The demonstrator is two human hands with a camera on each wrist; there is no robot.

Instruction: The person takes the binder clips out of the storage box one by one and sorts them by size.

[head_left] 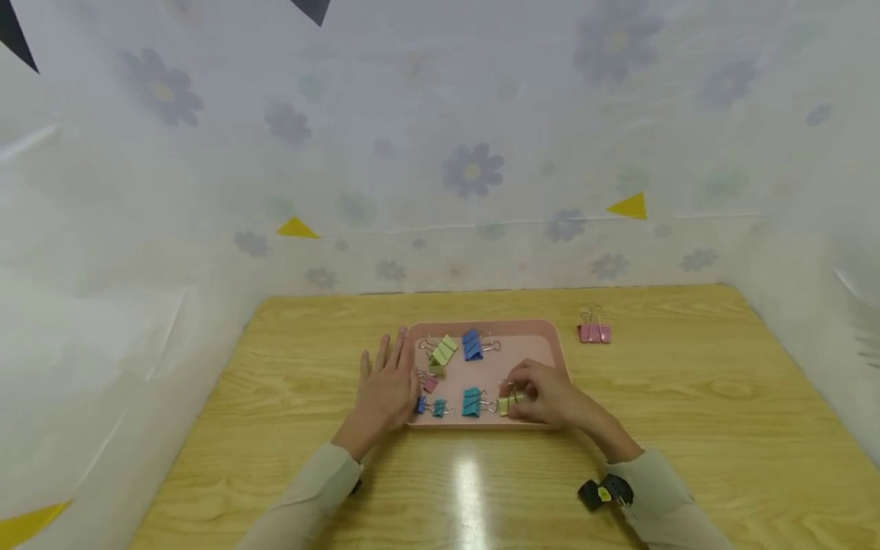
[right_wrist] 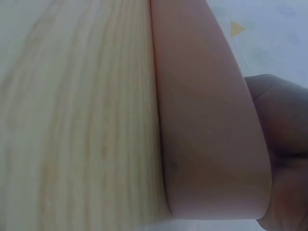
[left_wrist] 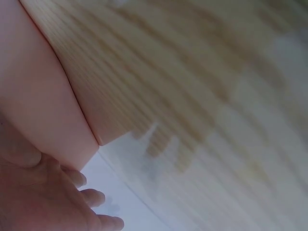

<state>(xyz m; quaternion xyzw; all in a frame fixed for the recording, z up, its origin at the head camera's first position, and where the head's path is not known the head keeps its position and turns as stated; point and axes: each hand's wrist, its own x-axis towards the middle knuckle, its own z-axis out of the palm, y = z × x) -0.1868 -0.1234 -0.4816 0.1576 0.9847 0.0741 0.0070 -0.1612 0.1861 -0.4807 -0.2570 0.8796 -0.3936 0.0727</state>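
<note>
A shallow pink tray [head_left: 491, 374] holds several binder clips. My left hand [head_left: 389, 391] lies against the tray's left side with its fingers straight. Inside the tray's front right part, my right hand [head_left: 546, 393] pinches a yellow binder clip [head_left: 507, 405]. Left of that sits a teal binder clip [head_left: 471, 402]. A blue binder clip [head_left: 473, 345] lies toward the back. Near the left wall are a light yellow clip [head_left: 444, 351], a pink clip [head_left: 429, 383] and a small teal clip [head_left: 438, 408]. Both wrist views show mostly the tray's outer wall [right_wrist: 207, 120]; the clips are hidden there.
A larger pink binder clip [head_left: 594, 332] stands on the wooden table [head_left: 309, 458] to the right of the tray. Flower-patterned white sheeting [head_left: 412, 153] encloses the back and sides. A black device [head_left: 605, 493] is strapped at the right wrist.
</note>
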